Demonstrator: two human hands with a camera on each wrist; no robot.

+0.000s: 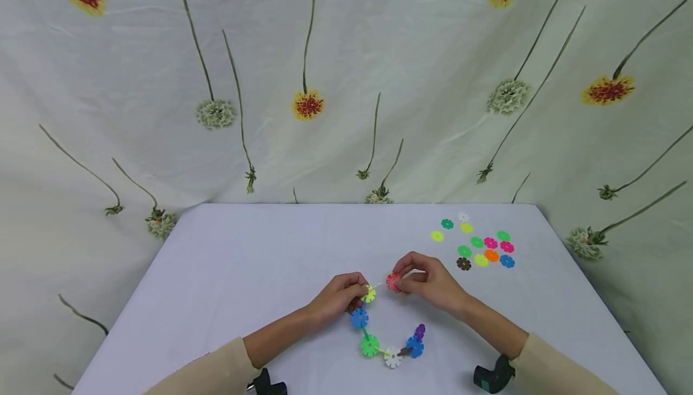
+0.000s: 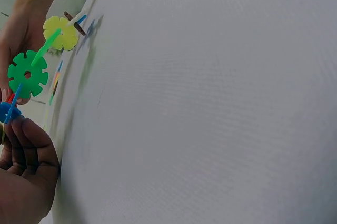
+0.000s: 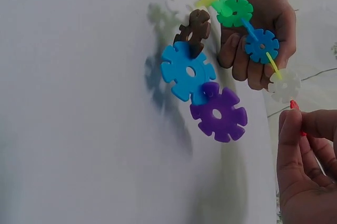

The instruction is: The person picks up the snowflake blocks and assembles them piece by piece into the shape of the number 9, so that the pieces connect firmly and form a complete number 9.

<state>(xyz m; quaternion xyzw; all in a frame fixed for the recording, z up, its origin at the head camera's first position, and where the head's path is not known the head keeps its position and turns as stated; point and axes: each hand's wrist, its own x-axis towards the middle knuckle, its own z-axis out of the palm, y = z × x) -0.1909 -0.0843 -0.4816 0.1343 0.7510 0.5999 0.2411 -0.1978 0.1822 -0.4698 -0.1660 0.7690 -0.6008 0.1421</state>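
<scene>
A chain of linked notched discs hangs in a curve from my left hand (image 1: 338,299), which pinches it near a yellow disc (image 1: 370,294). Down the chain come a blue disc (image 1: 360,317), a green disc (image 1: 370,346), a white disc (image 1: 393,357), a brown one, another blue disc (image 1: 415,347) and a purple disc (image 3: 218,112) at the free end. My right hand (image 1: 433,284) pinches a red disc (image 1: 393,282) beside a white disc (image 3: 285,85) at the chain's upper end. Whether red and white are joined I cannot tell.
Several loose discs lie at the back right of the white table (image 1: 260,263), among them an orange disc (image 1: 491,255) and a brown disc (image 1: 464,264). Dark objects stand near the front edge, one by each forearm (image 1: 494,376). Behind the table hangs a flowered cloth (image 1: 346,52).
</scene>
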